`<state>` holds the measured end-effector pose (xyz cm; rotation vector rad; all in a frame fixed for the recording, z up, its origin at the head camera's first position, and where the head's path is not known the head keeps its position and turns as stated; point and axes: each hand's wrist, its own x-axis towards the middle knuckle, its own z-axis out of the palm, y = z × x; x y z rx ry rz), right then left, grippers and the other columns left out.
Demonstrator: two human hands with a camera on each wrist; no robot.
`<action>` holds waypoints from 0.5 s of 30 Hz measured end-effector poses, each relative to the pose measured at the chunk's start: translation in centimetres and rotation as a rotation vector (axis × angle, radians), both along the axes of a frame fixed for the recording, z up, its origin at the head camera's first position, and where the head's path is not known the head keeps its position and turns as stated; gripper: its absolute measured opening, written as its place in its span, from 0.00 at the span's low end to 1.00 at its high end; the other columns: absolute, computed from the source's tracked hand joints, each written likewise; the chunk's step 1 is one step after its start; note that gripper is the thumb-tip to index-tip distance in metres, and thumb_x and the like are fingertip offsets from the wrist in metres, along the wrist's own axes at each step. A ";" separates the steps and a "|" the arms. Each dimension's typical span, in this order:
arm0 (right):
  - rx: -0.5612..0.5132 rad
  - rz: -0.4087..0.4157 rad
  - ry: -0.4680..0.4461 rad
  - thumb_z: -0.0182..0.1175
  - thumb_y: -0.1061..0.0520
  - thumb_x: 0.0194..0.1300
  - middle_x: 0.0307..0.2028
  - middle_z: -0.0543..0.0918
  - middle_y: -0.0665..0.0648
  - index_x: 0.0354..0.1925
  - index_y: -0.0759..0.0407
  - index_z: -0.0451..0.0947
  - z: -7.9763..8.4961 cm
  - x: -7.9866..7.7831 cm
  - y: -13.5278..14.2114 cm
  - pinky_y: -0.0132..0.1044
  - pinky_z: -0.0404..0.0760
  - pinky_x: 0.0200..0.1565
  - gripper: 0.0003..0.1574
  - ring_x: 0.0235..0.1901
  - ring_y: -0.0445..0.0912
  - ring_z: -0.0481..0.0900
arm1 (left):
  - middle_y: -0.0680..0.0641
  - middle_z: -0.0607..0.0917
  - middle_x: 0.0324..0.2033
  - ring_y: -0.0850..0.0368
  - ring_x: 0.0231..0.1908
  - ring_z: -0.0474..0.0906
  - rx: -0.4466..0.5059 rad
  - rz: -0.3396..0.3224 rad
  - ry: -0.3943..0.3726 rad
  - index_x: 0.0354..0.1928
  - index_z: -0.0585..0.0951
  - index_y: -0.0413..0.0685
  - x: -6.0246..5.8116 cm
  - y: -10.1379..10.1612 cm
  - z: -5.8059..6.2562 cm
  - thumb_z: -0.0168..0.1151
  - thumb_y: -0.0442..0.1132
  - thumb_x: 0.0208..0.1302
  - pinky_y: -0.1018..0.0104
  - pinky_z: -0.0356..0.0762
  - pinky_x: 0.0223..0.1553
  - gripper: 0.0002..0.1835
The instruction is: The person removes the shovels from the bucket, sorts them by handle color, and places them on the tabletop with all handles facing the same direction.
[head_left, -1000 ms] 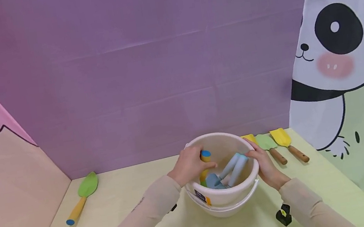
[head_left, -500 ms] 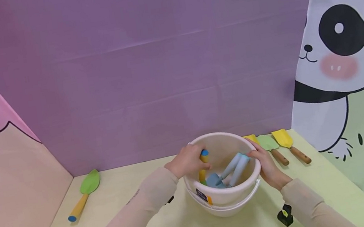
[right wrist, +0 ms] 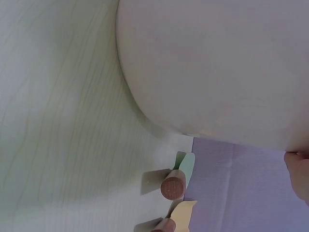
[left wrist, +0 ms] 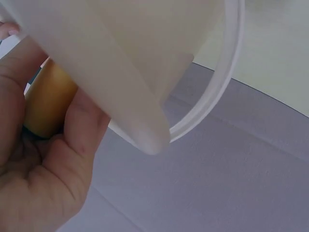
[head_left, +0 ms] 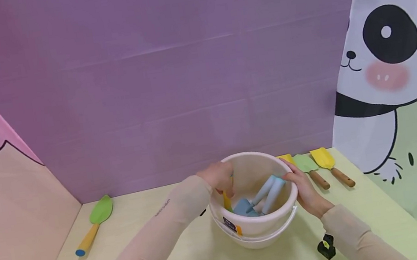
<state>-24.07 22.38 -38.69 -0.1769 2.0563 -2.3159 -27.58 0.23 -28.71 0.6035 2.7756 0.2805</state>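
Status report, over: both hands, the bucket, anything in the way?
Left hand gripping yellow handle at the bucket. Right hand holding the rim, far side from left. Pale blue tools inside, seemingly not blocking.

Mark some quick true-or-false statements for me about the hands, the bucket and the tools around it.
1. The left hand grips a yellow handle. True.
2. The right hand holds the bucket at its rim. True.
3. The bucket's bail stands upright above the rim. False: the bail is down along the near side.
4. Every tool outside the bucket has a brown handle. False: the leaf-bladed trowel has a yellow one.
5. A pale-green shovel lies right of the bucket. True.
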 end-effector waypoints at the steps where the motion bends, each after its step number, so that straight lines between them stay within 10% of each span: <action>1: -0.001 0.003 0.002 0.38 0.65 0.61 0.69 0.49 0.58 0.70 0.56 0.46 0.0 0.0 0.0 0.38 0.60 0.57 0.39 0.63 0.51 0.52 | 0.50 0.79 0.25 0.55 0.24 0.79 -0.002 0.001 -0.007 0.20 0.77 0.46 -0.1 0.0 0.0 0.72 0.33 0.42 0.69 0.76 0.24 0.10; 15: -0.014 -0.004 -0.005 0.37 0.64 0.62 0.69 0.49 0.57 0.71 0.56 0.45 0.0 0.1 -0.1 0.37 0.59 0.57 0.39 0.63 0.49 0.52 | 0.49 0.78 0.22 0.57 0.20 0.74 -0.013 0.027 0.016 0.20 0.77 0.45 -0.1 -0.3 -0.4 0.75 0.33 0.38 0.70 0.74 0.21 0.12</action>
